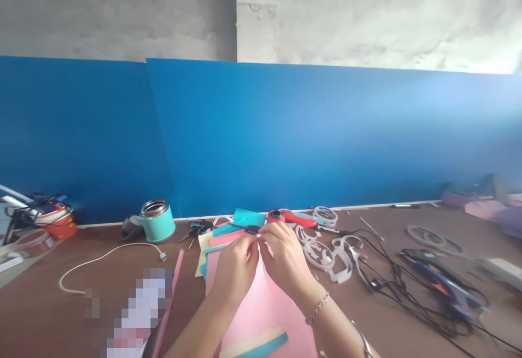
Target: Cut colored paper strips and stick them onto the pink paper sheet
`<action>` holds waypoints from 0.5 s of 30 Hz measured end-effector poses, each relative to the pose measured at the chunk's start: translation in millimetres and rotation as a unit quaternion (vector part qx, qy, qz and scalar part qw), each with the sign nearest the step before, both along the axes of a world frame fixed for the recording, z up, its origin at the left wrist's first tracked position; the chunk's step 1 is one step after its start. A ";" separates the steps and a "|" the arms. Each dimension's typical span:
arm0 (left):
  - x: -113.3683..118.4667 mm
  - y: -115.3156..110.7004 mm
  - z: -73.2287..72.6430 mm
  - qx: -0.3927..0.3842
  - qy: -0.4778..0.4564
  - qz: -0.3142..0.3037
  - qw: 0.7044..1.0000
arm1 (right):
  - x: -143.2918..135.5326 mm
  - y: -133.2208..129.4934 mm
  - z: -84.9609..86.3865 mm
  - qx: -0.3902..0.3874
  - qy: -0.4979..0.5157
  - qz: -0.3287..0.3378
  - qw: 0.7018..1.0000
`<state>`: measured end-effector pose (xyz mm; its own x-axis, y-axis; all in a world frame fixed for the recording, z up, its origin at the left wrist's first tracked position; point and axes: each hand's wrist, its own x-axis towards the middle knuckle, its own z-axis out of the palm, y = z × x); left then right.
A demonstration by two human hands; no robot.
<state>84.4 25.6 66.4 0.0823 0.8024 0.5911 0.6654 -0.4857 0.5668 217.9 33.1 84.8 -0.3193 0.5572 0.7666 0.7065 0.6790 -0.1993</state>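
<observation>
My left hand (235, 263) and my right hand (287, 255) meet at the fingertips, each closed in a pinch. What they hold between them is too small or hidden to make out. A small dark rounded thing (252, 230) shows just beyond the fingertips; whether they touch it I cannot tell. Below both hands lies a pink paper sheet (265, 306). On its near end is a cream and teal paper strip (261, 345). Cream, teal and pink papers (204, 252) fan out behind my left hand. Past my right hand sits a red-handled tool (299, 219).
White coiled strips (320, 255) and tangled black cables (397, 276) spread to the right, near a blue and black tool (448, 290). At left are a teal mug (160, 227), a white cable (98, 255) and a red container (61, 225). A blue partition (285, 140) borders the back.
</observation>
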 end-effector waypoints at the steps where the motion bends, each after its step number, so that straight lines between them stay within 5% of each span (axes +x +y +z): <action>1: -0.1 0.3 -0.6 0.003 0.003 -0.001 1.000 | -0.3 -0.2 0.4 -0.001 0.003 0.001 1.000; 15: 2.6 -3.6 4.2 -0.014 0.017 0.007 1.000 | 0.4 0.4 1.1 -0.010 0.008 0.023 1.000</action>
<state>87.0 21.9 70.7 0.0896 0.8194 0.5661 0.6912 -0.4604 0.5570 218.3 33.5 85.8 -0.3334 0.5579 0.7600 0.6709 0.7068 -0.2244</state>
